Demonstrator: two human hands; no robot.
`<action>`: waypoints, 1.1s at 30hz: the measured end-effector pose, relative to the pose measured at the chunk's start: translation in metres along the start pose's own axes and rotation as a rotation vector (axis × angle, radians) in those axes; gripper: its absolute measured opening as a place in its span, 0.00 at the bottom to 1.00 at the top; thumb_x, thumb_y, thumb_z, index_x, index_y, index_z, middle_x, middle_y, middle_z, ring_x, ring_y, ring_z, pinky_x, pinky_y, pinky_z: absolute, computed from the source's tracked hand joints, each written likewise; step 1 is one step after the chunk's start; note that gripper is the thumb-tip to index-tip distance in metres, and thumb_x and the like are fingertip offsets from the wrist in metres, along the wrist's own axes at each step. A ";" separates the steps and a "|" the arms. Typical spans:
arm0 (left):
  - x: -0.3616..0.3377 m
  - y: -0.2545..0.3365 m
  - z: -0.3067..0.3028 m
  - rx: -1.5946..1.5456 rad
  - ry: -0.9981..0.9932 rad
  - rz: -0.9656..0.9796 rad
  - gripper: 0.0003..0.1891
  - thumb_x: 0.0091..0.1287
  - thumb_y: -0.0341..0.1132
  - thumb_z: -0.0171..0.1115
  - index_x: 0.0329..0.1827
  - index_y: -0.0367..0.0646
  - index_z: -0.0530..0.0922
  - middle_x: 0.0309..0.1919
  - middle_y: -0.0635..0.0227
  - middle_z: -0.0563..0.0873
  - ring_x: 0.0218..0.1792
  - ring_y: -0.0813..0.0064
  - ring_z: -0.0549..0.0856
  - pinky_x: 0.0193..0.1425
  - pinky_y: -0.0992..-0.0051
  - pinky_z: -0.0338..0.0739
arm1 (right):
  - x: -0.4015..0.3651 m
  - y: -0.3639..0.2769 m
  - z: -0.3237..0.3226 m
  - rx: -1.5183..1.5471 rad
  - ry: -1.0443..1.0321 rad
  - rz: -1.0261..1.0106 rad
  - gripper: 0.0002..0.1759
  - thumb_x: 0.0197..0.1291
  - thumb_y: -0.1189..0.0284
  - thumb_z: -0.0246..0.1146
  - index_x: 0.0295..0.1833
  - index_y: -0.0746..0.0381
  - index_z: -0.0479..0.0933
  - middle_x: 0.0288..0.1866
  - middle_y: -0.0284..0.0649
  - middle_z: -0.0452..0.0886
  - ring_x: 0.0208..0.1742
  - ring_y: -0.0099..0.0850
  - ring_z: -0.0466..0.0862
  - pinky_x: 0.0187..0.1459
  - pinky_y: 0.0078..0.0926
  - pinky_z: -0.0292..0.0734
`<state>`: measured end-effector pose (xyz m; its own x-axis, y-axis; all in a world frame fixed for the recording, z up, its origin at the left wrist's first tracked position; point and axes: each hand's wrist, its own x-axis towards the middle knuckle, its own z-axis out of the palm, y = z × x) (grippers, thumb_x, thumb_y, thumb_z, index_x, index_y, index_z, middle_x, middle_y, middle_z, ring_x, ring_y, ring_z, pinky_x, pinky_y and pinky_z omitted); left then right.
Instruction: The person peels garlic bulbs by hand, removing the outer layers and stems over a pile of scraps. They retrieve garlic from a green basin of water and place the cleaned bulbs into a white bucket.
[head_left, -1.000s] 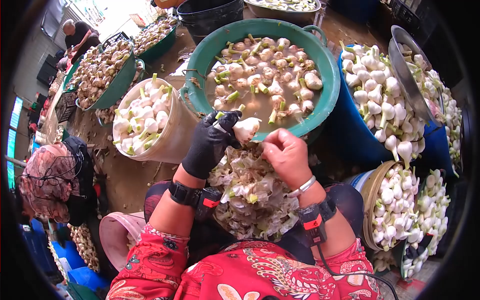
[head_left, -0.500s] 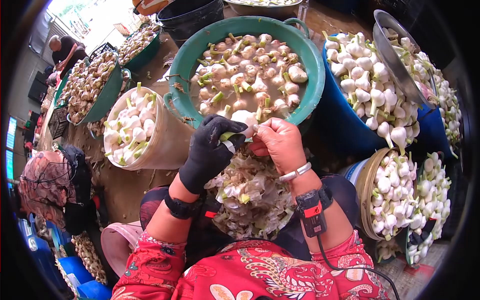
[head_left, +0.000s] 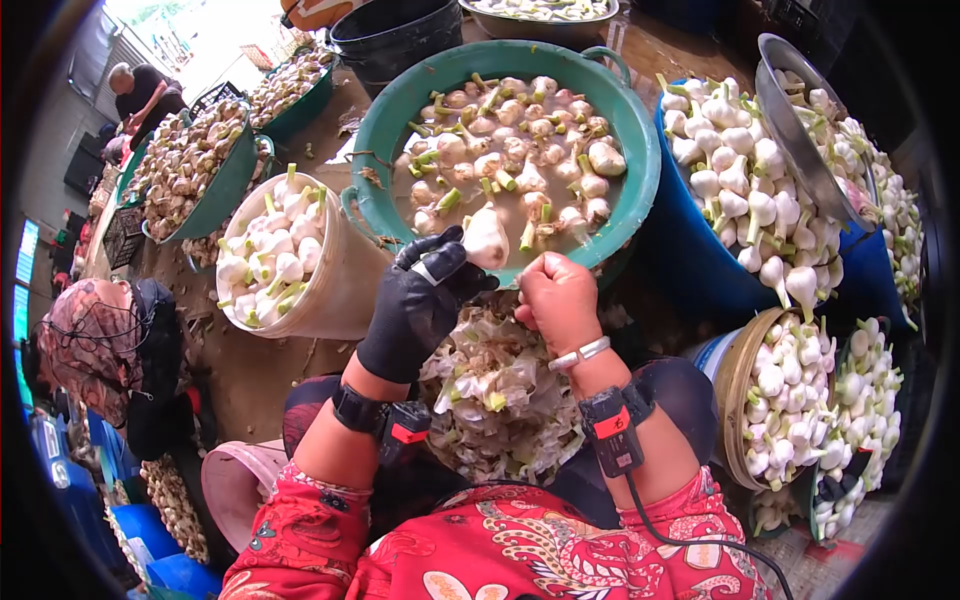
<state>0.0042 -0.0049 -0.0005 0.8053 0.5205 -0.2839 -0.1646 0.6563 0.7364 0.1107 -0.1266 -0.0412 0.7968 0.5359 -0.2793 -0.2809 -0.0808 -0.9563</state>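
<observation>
My left hand (head_left: 425, 295), in a black glove with a white band on one finger, is closed on a garlic bulb (head_left: 487, 242). The bulb is pale, with its stem pointing up, over the near rim of the green tub (head_left: 640, 185). Close to its right is my bare right hand (head_left: 560, 297), apart from the bulb, fingers curled in a pinch; what they hold, if anything, is hidden. Below both hands lies a heap of papery garlic skins (head_left: 500, 400) between my legs. Unpeeled garlic bulbs (head_left: 530, 178) sit in murky water in the tub.
A white bucket (head_left: 345, 275) of peeled garlic leans at left. At right stand a blue tub (head_left: 690, 260) of clean bulbs, a metal basin (head_left: 790, 120) and another full bucket (head_left: 735, 400). A black bucket (head_left: 400, 50) is behind. A person (head_left: 145, 95) bends at far left.
My right hand has come away from the bulb, slightly right and down. The bulb now stands stem up in my left hand, which has turned. The view has shifted slightly.
</observation>
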 end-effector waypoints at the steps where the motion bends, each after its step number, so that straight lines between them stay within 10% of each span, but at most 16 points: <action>1: 0.004 -0.001 -0.006 0.003 0.002 0.016 0.07 0.67 0.30 0.60 0.46 0.42 0.77 0.37 0.66 0.84 0.39 0.71 0.84 0.46 0.63 0.81 | 0.001 0.000 -0.001 0.003 -0.013 -0.010 0.07 0.53 0.78 0.59 0.23 0.65 0.74 0.15 0.32 0.76 0.15 0.20 0.77 0.19 0.21 0.73; 5: 0.006 -0.005 -0.025 -0.177 -0.098 -0.026 0.10 0.68 0.33 0.59 0.49 0.40 0.77 0.35 0.66 0.83 0.39 0.71 0.84 0.46 0.66 0.81 | -0.002 -0.001 -0.005 -0.306 -0.331 0.088 0.06 0.56 0.78 0.56 0.29 0.64 0.77 0.21 0.31 0.76 0.19 0.18 0.76 0.22 0.17 0.72; 9: 0.000 -0.005 -0.019 0.895 -0.168 0.522 0.11 0.68 0.35 0.58 0.48 0.40 0.77 0.36 0.65 0.84 0.38 0.72 0.84 0.48 0.70 0.80 | -0.003 -0.026 -0.010 -0.268 -0.052 -0.379 0.02 0.51 0.78 0.63 0.29 0.65 0.76 0.23 0.34 0.79 0.25 0.19 0.77 0.30 0.21 0.75; 11: -0.005 0.004 -0.005 0.043 -0.061 -0.037 0.12 0.66 0.31 0.61 0.50 0.37 0.76 0.40 0.62 0.84 0.39 0.71 0.85 0.49 0.68 0.80 | -0.008 -0.024 0.004 -0.109 -0.035 -0.467 0.06 0.50 0.79 0.67 0.32 0.65 0.76 0.24 0.34 0.78 0.25 0.18 0.76 0.30 0.19 0.74; 24: -0.001 -0.009 -0.022 0.518 -0.120 0.224 0.09 0.65 0.26 0.60 0.47 0.34 0.76 0.41 0.59 0.84 0.40 0.65 0.86 0.48 0.64 0.82 | -0.001 -0.009 0.017 -0.238 0.088 -0.503 0.03 0.51 0.80 0.60 0.27 0.67 0.75 0.22 0.39 0.78 0.22 0.23 0.76 0.26 0.24 0.71; 29: -0.011 0.004 -0.015 0.059 -0.081 0.000 0.11 0.68 0.30 0.57 0.50 0.36 0.75 0.39 0.60 0.84 0.38 0.64 0.86 0.48 0.60 0.81 | 0.012 0.003 0.015 -0.055 0.071 -0.266 0.04 0.49 0.78 0.60 0.24 0.66 0.74 0.17 0.47 0.75 0.19 0.35 0.76 0.26 0.29 0.71; 32: -0.006 0.006 -0.031 -0.138 -0.168 -0.067 0.11 0.70 0.35 0.54 0.51 0.38 0.74 0.34 0.63 0.82 0.37 0.68 0.84 0.45 0.64 0.81 | 0.003 0.018 0.020 -0.583 -0.260 -0.293 0.04 0.47 0.76 0.57 0.25 0.66 0.74 0.24 0.57 0.76 0.29 0.53 0.79 0.34 0.41 0.75; 33: -0.005 0.007 -0.034 -0.135 -0.157 -0.051 0.11 0.70 0.35 0.54 0.51 0.38 0.74 0.34 0.63 0.82 0.37 0.68 0.84 0.45 0.64 0.81 | -0.005 0.017 0.025 -0.847 -0.304 -0.377 0.04 0.49 0.79 0.55 0.25 0.66 0.72 0.21 0.45 0.77 0.26 0.36 0.81 0.31 0.33 0.75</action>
<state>-0.0200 0.0158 -0.0149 0.8918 0.4002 -0.2111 -0.1879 0.7520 0.6318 0.0886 -0.1100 -0.0538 0.5503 0.8347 -0.0215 0.5365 -0.3732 -0.7569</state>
